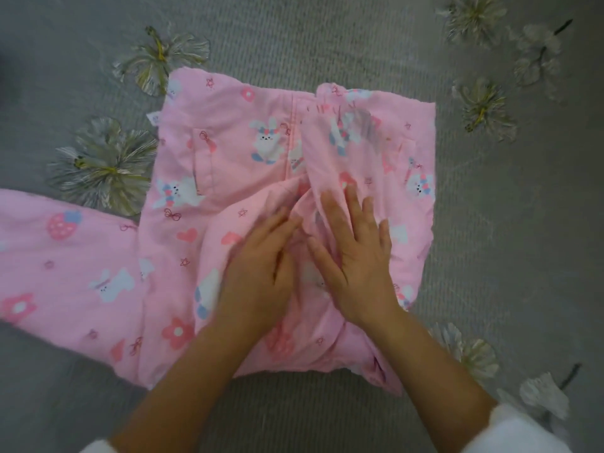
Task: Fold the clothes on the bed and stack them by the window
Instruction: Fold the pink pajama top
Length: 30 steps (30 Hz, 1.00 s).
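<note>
Your left hand (261,269) and your right hand (356,256) both lie on the pink soft-cloth pyjama garment (228,132), which has a print of white rabbits, hearts and flowers. Both hands are palm down and side by side, the thumbs near each other. The fingers of the right hand are straight and spread, flat on a folded flap of the cloth. The left hand is a little blurred, but its fingers also look stretched out and rest on the bunched cloth in the middle. Neither hand grasps anything; both are released and only press on the fabric.

The garment lies spread on the grey ribbed bedspread (327,37), directly in front of you. One long part of it (65,273) reaches out to the left edge of the view. A sewn patch pocket (201,158) shows on the left half. Pale embroidered flowers (104,165) decorate the bedspread around the garment. A white fluffy cuff (523,433) covers your right wrist.
</note>
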Each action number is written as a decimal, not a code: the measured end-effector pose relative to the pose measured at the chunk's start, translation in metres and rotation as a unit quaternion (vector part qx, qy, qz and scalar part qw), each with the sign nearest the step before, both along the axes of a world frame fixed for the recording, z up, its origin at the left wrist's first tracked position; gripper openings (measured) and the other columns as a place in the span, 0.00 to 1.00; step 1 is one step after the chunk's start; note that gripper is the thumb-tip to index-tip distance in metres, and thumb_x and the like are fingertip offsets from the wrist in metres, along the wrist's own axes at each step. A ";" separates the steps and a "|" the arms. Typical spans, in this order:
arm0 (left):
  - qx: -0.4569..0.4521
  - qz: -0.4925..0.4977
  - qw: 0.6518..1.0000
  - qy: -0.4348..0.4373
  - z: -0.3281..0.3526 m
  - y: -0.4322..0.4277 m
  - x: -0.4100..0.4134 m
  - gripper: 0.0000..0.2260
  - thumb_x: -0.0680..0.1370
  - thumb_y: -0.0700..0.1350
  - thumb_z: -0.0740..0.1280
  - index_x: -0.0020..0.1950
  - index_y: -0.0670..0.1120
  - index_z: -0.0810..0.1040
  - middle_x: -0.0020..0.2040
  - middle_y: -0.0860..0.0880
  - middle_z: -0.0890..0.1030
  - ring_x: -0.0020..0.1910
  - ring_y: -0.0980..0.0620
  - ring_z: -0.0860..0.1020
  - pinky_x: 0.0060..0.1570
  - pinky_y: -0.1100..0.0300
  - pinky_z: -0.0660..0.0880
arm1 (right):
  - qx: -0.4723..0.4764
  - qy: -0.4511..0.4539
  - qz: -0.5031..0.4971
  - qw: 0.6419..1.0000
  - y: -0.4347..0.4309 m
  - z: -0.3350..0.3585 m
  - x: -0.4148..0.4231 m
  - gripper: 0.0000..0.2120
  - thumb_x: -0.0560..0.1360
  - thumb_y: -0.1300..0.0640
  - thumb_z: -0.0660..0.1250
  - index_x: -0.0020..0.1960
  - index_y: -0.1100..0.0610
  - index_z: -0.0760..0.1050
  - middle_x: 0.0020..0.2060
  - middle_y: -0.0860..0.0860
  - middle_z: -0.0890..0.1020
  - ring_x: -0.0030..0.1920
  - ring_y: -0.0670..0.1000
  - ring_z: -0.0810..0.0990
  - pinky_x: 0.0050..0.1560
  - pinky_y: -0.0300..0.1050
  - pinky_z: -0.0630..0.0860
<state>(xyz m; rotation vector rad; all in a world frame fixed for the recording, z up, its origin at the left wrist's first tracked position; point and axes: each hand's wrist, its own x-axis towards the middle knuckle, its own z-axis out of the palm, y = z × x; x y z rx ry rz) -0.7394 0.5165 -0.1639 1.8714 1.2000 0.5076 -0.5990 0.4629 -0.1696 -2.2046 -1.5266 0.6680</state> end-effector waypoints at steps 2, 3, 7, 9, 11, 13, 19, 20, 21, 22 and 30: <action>0.049 0.074 0.995 0.034 0.007 0.000 -0.034 0.16 0.75 0.38 0.61 0.61 0.43 0.79 0.63 0.47 0.77 0.63 0.51 0.73 0.63 0.67 0.65 | -0.058 -0.056 0.022 0.996 0.007 -0.007 -0.006 0.36 0.71 0.27 0.46 0.74 0.34 0.38 0.77 0.44 0.37 0.77 0.56 0.39 0.72 0.62 0.39; 0.070 0.106 0.991 0.052 0.009 0.000 -0.049 0.15 0.74 0.38 0.61 0.59 0.43 0.80 0.60 0.45 0.77 0.61 0.48 0.74 0.62 0.70 0.64 | -0.080 -0.075 0.025 0.994 0.011 -0.011 -0.009 0.38 0.69 0.25 0.47 0.74 0.33 0.36 0.77 0.47 0.36 0.77 0.58 0.37 0.72 0.64 0.39; 0.045 0.336 0.927 0.158 0.000 0.001 -0.093 0.22 0.74 0.44 0.65 0.67 0.45 0.72 0.70 0.41 0.66 0.68 0.39 0.63 0.68 0.55 0.55 | -0.117 -0.138 0.026 0.983 0.018 -0.021 -0.013 0.43 0.67 0.23 0.53 0.72 0.31 0.33 0.76 0.52 0.34 0.76 0.61 0.35 0.71 0.69 0.41; -0.060 0.513 0.837 0.181 -0.004 0.008 -0.111 0.31 0.72 0.46 0.68 0.74 0.46 0.61 0.75 0.40 0.57 0.72 0.38 0.56 0.69 0.45 0.56 | -0.128 -0.158 0.029 0.979 0.019 -0.023 -0.014 0.43 0.67 0.23 0.53 0.72 0.32 0.33 0.76 0.54 0.34 0.76 0.62 0.36 0.71 0.69 0.42; -0.143 0.623 0.755 0.144 -0.007 0.016 -0.129 0.38 0.71 0.46 0.70 0.76 0.45 0.55 0.74 0.39 0.55 0.72 0.38 0.56 0.69 0.45 0.58 | -0.142 -0.168 0.034 0.975 0.021 -0.022 -0.016 0.43 0.66 0.23 0.51 0.73 0.33 0.34 0.76 0.54 0.33 0.76 0.62 0.36 0.71 0.70 0.42; -0.205 0.699 0.681 0.067 -0.011 0.023 -0.147 0.39 0.70 0.47 0.72 0.75 0.44 0.55 0.73 0.40 0.59 0.70 0.40 0.60 0.68 0.48 0.62 | -0.150 -0.172 0.038 0.973 0.023 -0.020 -0.018 0.43 0.65 0.22 0.47 0.74 0.35 0.35 0.76 0.55 0.32 0.75 0.63 0.36 0.70 0.70 0.41; -0.082 0.641 0.750 -0.141 0.025 0.033 -0.155 0.02 0.70 0.44 0.70 0.41 0.49 0.79 0.37 0.56 0.82 0.34 0.59 0.79 0.36 0.60 0.77 | -0.175 -0.183 0.049 0.966 0.025 -0.019 -0.019 0.44 0.64 0.23 0.44 0.74 0.36 0.34 0.75 0.57 0.31 0.75 0.63 0.34 0.70 0.71 0.41; -0.032 0.594 0.798 -0.095 0.034 0.035 -0.149 0.04 0.71 0.46 0.69 0.37 0.49 0.76 0.32 0.56 0.79 0.31 0.59 0.75 0.33 0.60 0.74 | -0.175 -0.184 0.051 0.966 0.025 -0.019 -0.019 0.44 0.64 0.23 0.44 0.75 0.37 0.34 0.75 0.57 0.31 0.75 0.63 0.34 0.70 0.71 0.41; 0.017 0.539 0.841 -0.041 0.040 0.036 -0.141 0.08 0.72 0.48 0.68 0.35 0.48 0.74 0.31 0.54 0.76 0.30 0.56 0.71 0.32 0.58 0.70 | -0.176 -0.186 0.054 0.965 0.025 -0.019 -0.019 0.44 0.65 0.23 0.44 0.75 0.37 0.33 0.75 0.58 0.31 0.75 0.63 0.34 0.70 0.71 0.41; 0.070 0.476 0.877 -0.002 0.046 0.035 -0.131 0.10 0.73 0.49 0.67 0.35 0.45 0.73 0.32 0.50 0.74 0.31 0.55 0.69 0.33 0.58 0.67 | -0.177 -0.188 0.056 0.964 0.025 -0.019 -0.019 0.44 0.65 0.23 0.44 0.74 0.37 0.33 0.75 0.58 0.31 0.75 0.63 0.34 0.70 0.71 0.41; 0.093 0.019 0.987 0.128 0.018 0.052 -0.033 0.25 0.78 0.58 0.51 0.74 0.55 0.60 0.77 0.47 0.58 0.77 0.45 0.50 0.74 0.45 0.46 | -0.169 -0.190 0.053 0.966 0.023 -0.022 -0.019 0.42 0.66 0.23 0.41 0.72 0.36 0.28 0.75 0.57 0.30 0.75 0.63 0.34 0.70 0.70 0.39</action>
